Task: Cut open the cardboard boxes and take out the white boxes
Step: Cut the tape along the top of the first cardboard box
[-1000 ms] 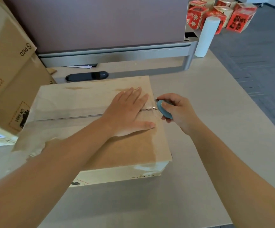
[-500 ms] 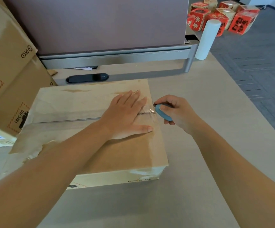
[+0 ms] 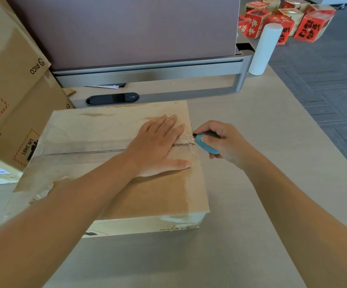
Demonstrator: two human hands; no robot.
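From the head camera, a closed cardboard box point(image 3: 110, 169) lies flat on the pale desk point(image 3: 262, 183), right in front of the person. Its brown top is covered with clear tape, glossy and wrinkled, and one taped seam point(image 3: 81, 152) runs left to right across the middle. Loose tape is crumpled at the near left corner. The near side wall is lighter and carries small print.

The left hand point(image 3: 158, 145) lies flat on the top near the right edge, over the seam, fingers straight and close together, thumb held out toward the person. The right hand point(image 3: 220, 142) is just off the right edge of the box, its fingers curled round a small blue box cutter point(image 3: 207, 143), thumb pressing on its body. The cutter's tip meets the torn tape at the right end of the seam.

Two larger cardboard boxes point(image 3: 12, 90) are stacked at the left, touching or nearly touching the box's far left corner. Beyond the box, a black oblong device point(image 3: 112, 98) lies under a grey partition point(image 3: 127, 32). A white cylinder point(image 3: 265, 49) stands upright at the desk's far right corner. Red and cream cartons point(image 3: 289, 19) sit on the floor behind it.
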